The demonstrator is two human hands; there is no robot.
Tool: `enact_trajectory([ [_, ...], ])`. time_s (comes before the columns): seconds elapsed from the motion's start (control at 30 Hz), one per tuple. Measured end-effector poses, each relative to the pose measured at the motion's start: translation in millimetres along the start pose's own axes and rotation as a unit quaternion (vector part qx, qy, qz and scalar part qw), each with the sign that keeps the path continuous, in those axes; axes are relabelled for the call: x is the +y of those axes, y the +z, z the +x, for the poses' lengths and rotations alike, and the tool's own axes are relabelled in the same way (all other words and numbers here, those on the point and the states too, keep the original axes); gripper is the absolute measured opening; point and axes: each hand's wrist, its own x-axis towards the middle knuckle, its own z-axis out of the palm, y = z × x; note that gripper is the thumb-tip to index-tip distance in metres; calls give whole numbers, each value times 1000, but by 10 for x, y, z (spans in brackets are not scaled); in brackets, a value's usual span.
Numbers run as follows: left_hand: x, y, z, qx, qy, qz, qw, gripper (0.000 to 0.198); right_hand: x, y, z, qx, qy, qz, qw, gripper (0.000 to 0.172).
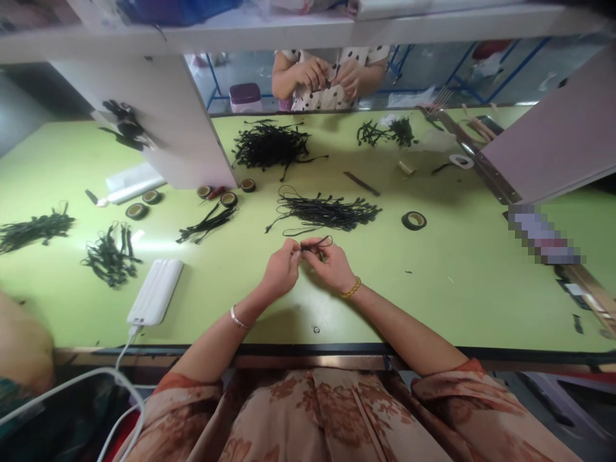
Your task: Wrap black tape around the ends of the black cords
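My left hand [283,268] and my right hand [331,263] meet over the green table, fingertips pinched together on a thin black cable [323,240]. A small loop of it sticks out above my right fingers. The part between my fingertips is mostly hidden. Just beyond my hands lies a pile of similar black cables [332,212] with small connector ends. To the right of that pile rests a roll of black tape [414,221].
A white power bank [154,292] with a white cord lies left of my arms. More tape rolls [136,210] and cable bundles [113,256] are farther left. A larger black cable heap [272,146] lies beyond. Across the table, a co-worker's hands [332,76] hold something small and dark.
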Motion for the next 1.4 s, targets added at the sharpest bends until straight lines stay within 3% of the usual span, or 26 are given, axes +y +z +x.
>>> enact_trajectory([
  [0.13,-39,28,20,2,-24,-66,998,10,9,2,-12,-10,-26,6,1000,32],
  [0.27,-71,-16,38,1,-11,-65,998,14,52,-44,25,-53,6,132,990,42],
  [0.37,-63,-54,32,-2,28,-1,1000,12,47,-137,77,-97,54,282,953,44],
  [0.43,-56,-60,23,-16,66,56,996,13,22,-197,109,-92,108,350,926,41],
  [0.6,-79,14,6,-76,105,145,981,13,7,-234,147,-87,215,386,893,40],
  [0.87,-45,60,-13,-102,111,181,972,17,-3,-236,129,-34,186,412,891,41],
  [1.1,-76,50,30,-68,30,158,985,12,-91,-304,97,-12,122,365,923,43],
  [1.2,-116,30,72,-42,-19,83,995,19,-74,-301,77,-16,93,336,937,45],
  [1.27,-138,17,102,-38,-56,-35,997,25,-49,-296,65,-32,57,295,953,45],
  [1.33,-151,2,127,-44,-111,-182,976,29,-20,-290,60,-37,9,242,970,44],
  [1.4,-151,-20,143,-54,-171,-310,934,33,7,-281,60,-33,-33,191,981,41],
])
